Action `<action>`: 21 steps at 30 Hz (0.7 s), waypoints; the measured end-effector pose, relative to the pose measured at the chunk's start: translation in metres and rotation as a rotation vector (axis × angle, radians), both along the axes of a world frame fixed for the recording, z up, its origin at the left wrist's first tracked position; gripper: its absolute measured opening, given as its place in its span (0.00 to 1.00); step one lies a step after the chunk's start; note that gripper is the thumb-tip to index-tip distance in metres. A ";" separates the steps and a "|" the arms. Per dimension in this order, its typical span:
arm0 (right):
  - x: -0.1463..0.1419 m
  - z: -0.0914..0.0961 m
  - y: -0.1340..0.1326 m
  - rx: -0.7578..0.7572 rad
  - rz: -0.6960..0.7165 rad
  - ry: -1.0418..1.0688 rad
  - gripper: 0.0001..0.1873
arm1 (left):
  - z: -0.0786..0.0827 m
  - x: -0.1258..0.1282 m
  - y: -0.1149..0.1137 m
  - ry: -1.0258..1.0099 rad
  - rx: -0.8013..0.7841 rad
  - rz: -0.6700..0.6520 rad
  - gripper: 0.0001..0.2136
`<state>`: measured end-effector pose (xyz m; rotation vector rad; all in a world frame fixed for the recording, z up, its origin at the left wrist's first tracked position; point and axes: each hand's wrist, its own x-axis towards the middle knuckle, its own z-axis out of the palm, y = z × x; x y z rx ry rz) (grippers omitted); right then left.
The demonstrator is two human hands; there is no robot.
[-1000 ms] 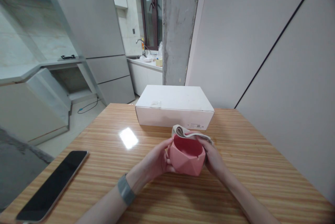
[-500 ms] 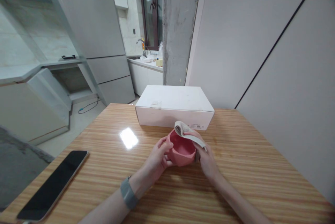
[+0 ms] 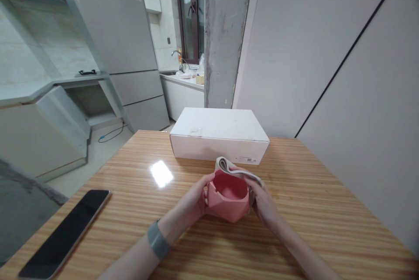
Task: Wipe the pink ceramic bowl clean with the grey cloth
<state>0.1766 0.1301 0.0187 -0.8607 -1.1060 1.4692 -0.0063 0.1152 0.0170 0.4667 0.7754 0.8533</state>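
**Pink bowl held between both hands**

Head view: a faceted pink bowl (image 3: pixel 227 199) rests on the wooden tabletop (image 3: pixel 327 210), near its middle. The left hand (image 3: pixel 193 203) curls against the bowl's 9 o'clock side, fingers wrapped on its wall. The right hand (image 3: pixel 265 201) presses a folded grey cloth (image 3: pixel 229 165) onto the rim from 3 o'clock, and the cloth drapes over the far edge. A closed white box (image 3: pixel 218 134) sits just beyond at 12 o'clock. A dark phone (image 3: pixel 65 234) lies well apart at 8 o'clock. A grey band (image 3: pixel 158 240) circles the left wrist.
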 end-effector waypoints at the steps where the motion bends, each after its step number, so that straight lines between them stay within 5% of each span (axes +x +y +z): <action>1: 0.000 -0.002 0.000 0.015 -0.020 -0.005 0.16 | 0.000 0.002 0.000 0.004 -0.001 0.025 0.19; 8: -0.004 -0.005 -0.003 0.225 -0.130 -0.167 0.20 | 0.003 0.011 -0.004 0.048 0.065 0.256 0.18; 17: 0.002 0.016 -0.012 0.143 -0.045 -0.199 0.47 | 0.015 0.004 -0.006 0.114 0.207 0.227 0.25; 21: -0.001 0.013 -0.007 0.117 -0.057 -0.182 0.40 | 0.014 0.005 -0.007 0.127 0.205 0.209 0.27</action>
